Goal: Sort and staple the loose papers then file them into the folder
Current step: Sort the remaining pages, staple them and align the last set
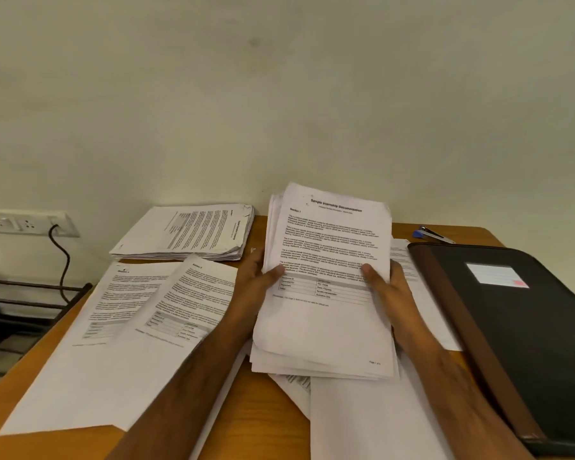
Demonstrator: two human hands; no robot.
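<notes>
White sheets point(326, 293) printed in black text, grey-banded tables low on the page. Black folder point(512, 327) with brown spine, pale label bearing a pink patch. Orange-brown wooden tabletop point(253, 410). Blue stapler point(434, 234). Off-white wall point(279, 94), white socket plate point(27, 223), black cord point(63, 257).

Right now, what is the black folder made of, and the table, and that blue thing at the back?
The folder looks like leather or imitation leather: matte black cover, brown spine strip, soft rounded corners. The table seems to be wood or wood-look laminate: smooth orange-brown top, grain too faint to say which. The stapler appears to be blue plastic with a shiny metal arm, though it is small and far off.
</notes>
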